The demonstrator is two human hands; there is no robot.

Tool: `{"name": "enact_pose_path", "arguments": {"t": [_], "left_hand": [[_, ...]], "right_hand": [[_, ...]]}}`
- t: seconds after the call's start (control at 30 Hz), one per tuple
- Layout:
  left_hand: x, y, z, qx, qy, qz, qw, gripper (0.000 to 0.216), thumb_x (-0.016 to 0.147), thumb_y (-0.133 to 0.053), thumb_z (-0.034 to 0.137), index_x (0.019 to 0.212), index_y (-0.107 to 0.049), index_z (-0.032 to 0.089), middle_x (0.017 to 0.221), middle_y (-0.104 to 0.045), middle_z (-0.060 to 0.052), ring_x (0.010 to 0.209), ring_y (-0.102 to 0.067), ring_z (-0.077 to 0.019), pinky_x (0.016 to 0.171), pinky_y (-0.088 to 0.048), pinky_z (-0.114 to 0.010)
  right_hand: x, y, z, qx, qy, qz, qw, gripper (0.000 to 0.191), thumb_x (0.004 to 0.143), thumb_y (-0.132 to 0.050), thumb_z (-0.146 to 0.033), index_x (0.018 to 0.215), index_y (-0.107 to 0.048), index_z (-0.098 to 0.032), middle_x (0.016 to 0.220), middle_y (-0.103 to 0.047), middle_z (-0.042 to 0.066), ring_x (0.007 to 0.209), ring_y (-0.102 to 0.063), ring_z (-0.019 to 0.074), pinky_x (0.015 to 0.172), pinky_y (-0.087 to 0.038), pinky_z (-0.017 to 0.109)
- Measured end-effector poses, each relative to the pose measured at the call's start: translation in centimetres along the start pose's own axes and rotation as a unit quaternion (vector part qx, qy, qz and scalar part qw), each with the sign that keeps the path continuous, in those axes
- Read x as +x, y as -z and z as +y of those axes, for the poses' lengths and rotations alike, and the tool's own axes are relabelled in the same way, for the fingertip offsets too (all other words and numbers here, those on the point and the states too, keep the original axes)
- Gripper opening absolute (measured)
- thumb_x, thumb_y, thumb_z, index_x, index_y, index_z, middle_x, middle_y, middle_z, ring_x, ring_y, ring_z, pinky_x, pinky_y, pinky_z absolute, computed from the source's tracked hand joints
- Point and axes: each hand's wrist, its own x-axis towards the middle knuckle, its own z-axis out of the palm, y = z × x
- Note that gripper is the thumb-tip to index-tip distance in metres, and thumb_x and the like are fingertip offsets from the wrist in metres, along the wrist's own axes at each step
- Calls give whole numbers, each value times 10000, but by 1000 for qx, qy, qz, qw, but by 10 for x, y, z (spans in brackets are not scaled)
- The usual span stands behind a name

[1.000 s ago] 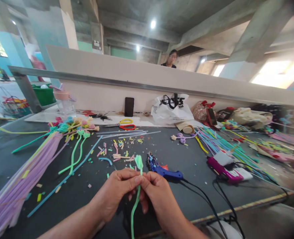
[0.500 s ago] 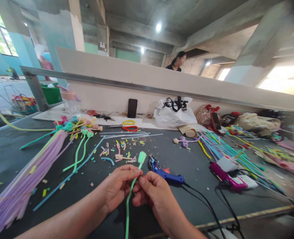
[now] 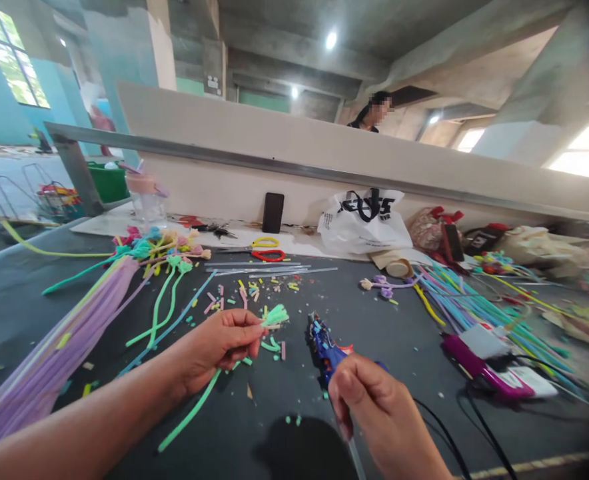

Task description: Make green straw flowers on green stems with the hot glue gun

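My left hand [image 3: 214, 347] is closed, pinching a light green pipe cleaner [image 3: 194, 410] just below its folded, tufted tip [image 3: 276, 315]. The stem trails down and left over the dark table [image 3: 284, 400]. My right hand [image 3: 379, 413] is closed round the handle of a blue glue gun [image 3: 323, 343], whose nozzle points away from me, a short way right of the green tip. A pale glue stick pokes out beneath that hand. The gun's black cord runs off to the right.
A thick bundle of lilac pipe cleaners [image 3: 49, 360] lies at left, by finished flower stems [image 3: 159, 248]. Cut scraps, red scissors [image 3: 268, 255], a phone [image 3: 273, 212], a white bag [image 3: 364, 223], a pink glue gun [image 3: 479, 360] and coloured stems [image 3: 464, 300] lie beyond. A person [image 3: 372, 115] stands behind the partition.
My right hand has let go of the green stem, moved right and closed on the blue glue gun. My left hand has carried the stem left and tilted its tip to the right.
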Motion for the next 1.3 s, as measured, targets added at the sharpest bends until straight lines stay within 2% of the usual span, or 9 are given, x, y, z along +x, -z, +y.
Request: {"name": "enact_pose_path", "arguments": {"t": [0.1, 0.2, 0.37, 0.5, 0.6, 0.73, 0.83, 1.0, 1.3], "left_hand": [[0, 0, -8, 24, 1, 16, 1000, 244, 726, -645, 341, 664, -496, 157, 578, -567, 31, 380, -349, -24, 341, -168, -137], [-7, -2, -11, 173, -42, 32, 983, 223, 762, -587, 334, 633, -551, 156, 567, -585, 20, 385, -422, -52, 362, -277, -162], [-19, 0, -20, 468, -316, 46, 824, 185, 829, -485, 179, 779, -662, 188, 665, -632, -6, 633, -577, -113, 593, -430, -195], [-22, 0, -27, 574, -397, 9, 716, 208, 844, -451, 154, 868, -654, 196, 660, -631, -14, 633, -583, -127, 607, -444, -210], [-24, -2, -27, 615, -418, -20, 668, 220, 847, -438, 158, 923, -642, 195, 661, -629, -14, 604, -572, -130, 578, -440, -215], [-25, -2, -24, 637, -432, -34, 638, 243, 856, -419, 158, 974, -628, 196, 718, -646, -24, 630, -580, -136, 591, -448, -225], [-25, -1, -24, 645, -433, -38, 629, 253, 860, -410, 154, 986, -625, 194, 743, -650, -33, 654, -585, -141, 606, -450, -233], [-23, 1, -27, 658, -423, -52, 620, 270, 869, -384, 148, 985, -625, 186, 756, -643, -41, 676, -577, -144, 624, -443, -236], [-24, 2, -29, 684, -405, -82, 601, 272, 859, -377, 143, 974, -621, 182, 824, -647, -64, 697, -568, -164, 648, -431, -274]], "right_hand": [[4, -4, 5, -38, 6, -29, 999, 355, 870, -430, -458, 661, -511, -183, 515, -543, -22, 458, -530, 101, 489, -406, 203], [5, -4, 6, -87, 13, -19, 996, 244, 865, -465, -363, 714, -542, -186, 539, -578, -20, 498, -559, 109, 523, -422, 204], [6, -3, 3, -146, 54, 50, 987, 267, 869, -447, -356, 676, -536, -193, 562, -572, -17, 510, -551, 113, 505, -418, 203], [7, -6, 5, -247, 112, 67, 960, 350, 898, -385, -318, 573, -441, -200, 486, -444, -46, 444, -443, 90, 458, -347, 202], [8, -8, 9, -301, 154, 56, 939, 356, 892, -416, -289, 547, -408, -200, 478, -383, -59, 432, -389, 82, 454, -318, 206], [10, -9, 13, -262, 163, 77, 948, 90, 864, -460, -195, 828, -542, -203, 705, -584, -17, 631, -560, 102, 615, -433, 200], [13, -8, 12, -229, 180, 42, 956, 199, 832, -502, -151, 1018, -512, -220, 947, -614, 21, 870, -590, 129, 799, -447, 240], [13, -8, 10, -231, 152, -45, 960, 203, 774, -619, -206, 946, -514, -222, 957, -616, 23, 902, -576, 163, 810, -449, 296], [13, -10, 3, -248, 91, -81, 961, 136, 774, -622, -223, 884, -544, -206, 858, -627, 10, 812, -571, 161, 734, -439, 293]]}}
